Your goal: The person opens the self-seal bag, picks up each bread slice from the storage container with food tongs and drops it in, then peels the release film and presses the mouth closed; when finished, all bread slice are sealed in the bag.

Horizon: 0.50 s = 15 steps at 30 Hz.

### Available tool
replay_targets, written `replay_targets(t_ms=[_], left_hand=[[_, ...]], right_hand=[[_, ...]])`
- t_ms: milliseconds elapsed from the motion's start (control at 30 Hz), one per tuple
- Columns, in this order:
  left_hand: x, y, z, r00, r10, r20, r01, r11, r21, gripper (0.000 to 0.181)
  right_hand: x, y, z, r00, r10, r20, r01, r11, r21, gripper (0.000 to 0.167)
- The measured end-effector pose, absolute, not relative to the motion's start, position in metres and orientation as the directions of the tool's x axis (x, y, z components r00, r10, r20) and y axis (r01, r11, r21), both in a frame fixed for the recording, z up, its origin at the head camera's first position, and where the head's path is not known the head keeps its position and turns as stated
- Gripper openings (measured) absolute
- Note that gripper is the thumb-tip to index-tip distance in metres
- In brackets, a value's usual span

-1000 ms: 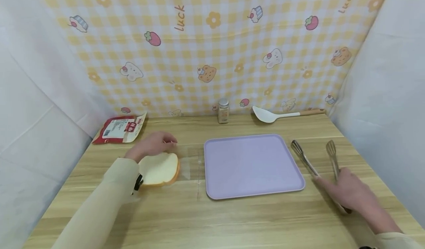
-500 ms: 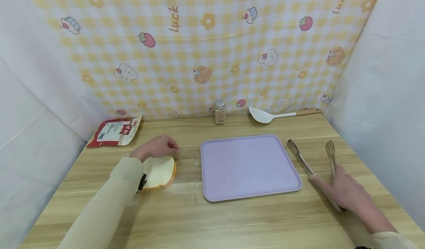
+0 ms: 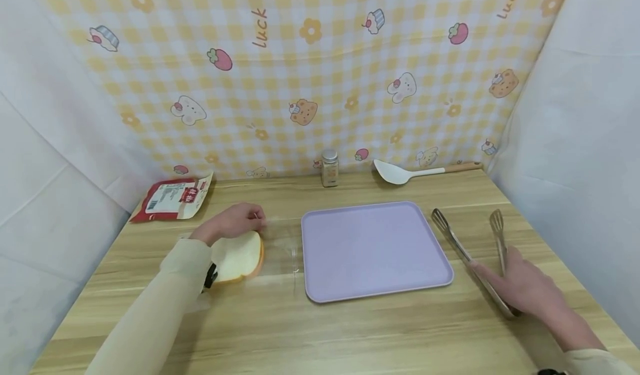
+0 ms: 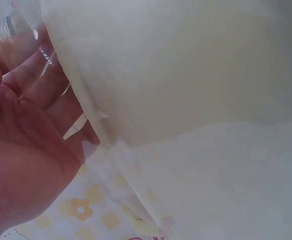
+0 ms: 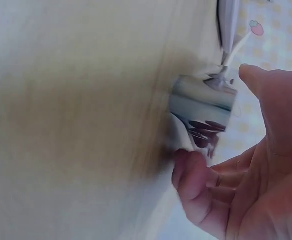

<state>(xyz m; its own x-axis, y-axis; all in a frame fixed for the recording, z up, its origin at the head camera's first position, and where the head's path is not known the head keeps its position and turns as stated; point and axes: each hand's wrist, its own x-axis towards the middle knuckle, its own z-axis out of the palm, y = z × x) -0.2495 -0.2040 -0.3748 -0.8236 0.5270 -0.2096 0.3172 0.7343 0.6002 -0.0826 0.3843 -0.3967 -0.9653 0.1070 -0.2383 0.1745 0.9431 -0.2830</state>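
Observation:
A slice of bread (image 3: 236, 256) with a brown crust lies at the left of the table, apparently inside a clear plastic bag (image 3: 282, 253) that spreads rightward from it. Just behind the bread, my left hand (image 3: 234, 220) pinches the bag's edge with curled fingers. In the left wrist view, film (image 4: 45, 62) crosses those fingers, and the pale bread (image 4: 186, 75) fills much of the picture. At the right, my right hand (image 3: 532, 286) holds metal tongs (image 3: 462, 247) near their bend, thumb on one arm and fingers on the other. The tongs' arms are spread, with nothing between their tips.
A lilac tray (image 3: 377, 253) lies between the bag and the tongs. Along the back stand a small spice jar (image 3: 330, 168) and a white spatula (image 3: 400, 173) with a wooden handle. A red and cream food packet (image 3: 172, 198) lies at the back left.
My left hand has dipped slightly towards the table and lifted again, and the plastic beside the bread has shifted. The right hand and tongs stay in place; the head view has turned a little.

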Motion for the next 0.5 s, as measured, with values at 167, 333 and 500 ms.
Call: replay_targets(t_ms=[167, 333, 500], left_hand=[[-0.244, -0.211, -0.371, -0.854, 0.488, -0.18, 0.289, 0.734, 0.615, 0.02], [-0.239, -0.217, -0.366, -0.891, 0.445, -0.092, 0.29, 0.713, 0.639, 0.019], [-0.237, -0.221, -0.36, -0.921, 0.389, 0.004, 0.304, 0.713, 0.632, 0.018]], right_hand=[[-0.082, 0.391, -0.383, -0.961, 0.124, -0.247, 0.189, 0.946, -0.263, 0.114], [-0.079, 0.397, -0.366, -0.966, 0.168, -0.195, 0.212, 0.949, -0.233, 0.113], [-0.078, 0.391, -0.355, -0.98, 0.178, -0.093, 0.195, 0.955, -0.223, 0.107]])
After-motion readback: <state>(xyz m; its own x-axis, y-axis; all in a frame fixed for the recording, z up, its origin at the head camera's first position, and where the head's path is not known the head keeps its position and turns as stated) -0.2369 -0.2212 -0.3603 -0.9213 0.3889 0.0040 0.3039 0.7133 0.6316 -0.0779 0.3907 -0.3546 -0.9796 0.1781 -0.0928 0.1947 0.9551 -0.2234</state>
